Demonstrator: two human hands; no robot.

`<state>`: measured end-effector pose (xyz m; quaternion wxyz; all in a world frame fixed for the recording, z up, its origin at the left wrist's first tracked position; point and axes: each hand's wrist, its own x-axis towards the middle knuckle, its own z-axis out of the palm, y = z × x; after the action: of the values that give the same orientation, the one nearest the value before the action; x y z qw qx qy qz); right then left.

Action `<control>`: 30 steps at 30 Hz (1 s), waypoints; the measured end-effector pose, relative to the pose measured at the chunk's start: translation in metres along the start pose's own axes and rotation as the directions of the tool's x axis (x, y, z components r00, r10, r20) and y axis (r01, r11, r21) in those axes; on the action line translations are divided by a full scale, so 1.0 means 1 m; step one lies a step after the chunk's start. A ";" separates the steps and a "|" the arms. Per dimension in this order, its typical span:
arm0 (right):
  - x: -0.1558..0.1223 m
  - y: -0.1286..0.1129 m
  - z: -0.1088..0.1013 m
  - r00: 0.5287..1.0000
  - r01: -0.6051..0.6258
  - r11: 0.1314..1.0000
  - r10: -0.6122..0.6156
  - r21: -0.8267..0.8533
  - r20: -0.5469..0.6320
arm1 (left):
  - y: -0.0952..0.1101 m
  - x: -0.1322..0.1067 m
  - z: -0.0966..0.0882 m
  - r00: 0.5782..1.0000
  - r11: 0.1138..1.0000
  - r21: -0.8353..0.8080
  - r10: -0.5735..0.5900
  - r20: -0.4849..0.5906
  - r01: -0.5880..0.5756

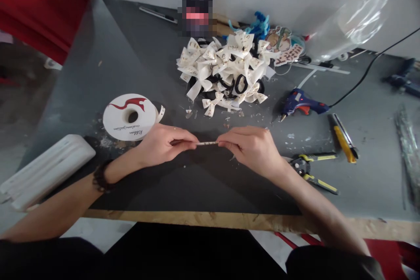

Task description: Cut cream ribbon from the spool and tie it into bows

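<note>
Between my two hands a short piece of pale printed ribbon (207,143) is stretched level above the dark tabletop. Its left end is pinched by the thumb and fingers of my left hand (166,142), its right end by those of my right hand (251,144). Beside my left wrist lies a white ribbon spool (114,118) with a red design, a loose ribbon tail (160,113) coming off its right side. Beyond my hands sits a heap of white ribbon bows (226,63) with gold print, mixed with black bands (241,84).
A blue glue gun (303,101), yellow-handled wire strippers (305,168) and a yellow box cutter (344,138) lie to the right. A long white case (49,170) is at the left. Clear plastic wrap (357,26) stands at the back right. The table's wooden front edge (197,219) is near me.
</note>
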<state>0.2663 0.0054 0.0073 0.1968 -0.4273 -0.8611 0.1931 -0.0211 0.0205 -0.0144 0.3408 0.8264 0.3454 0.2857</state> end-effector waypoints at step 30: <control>0.012 0.029 -0.022 0.785 -0.421 0.624 -0.115 0.659 0.609 | -0.009 0.000 -0.010 0.892 0.500 -0.779 0.026 0.452 0.380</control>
<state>0.2899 0.0354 0.0132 0.0582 -0.2942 -0.6682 0.6809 -0.0319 0.0292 -0.0152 0.7923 0.5510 0.1668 0.2018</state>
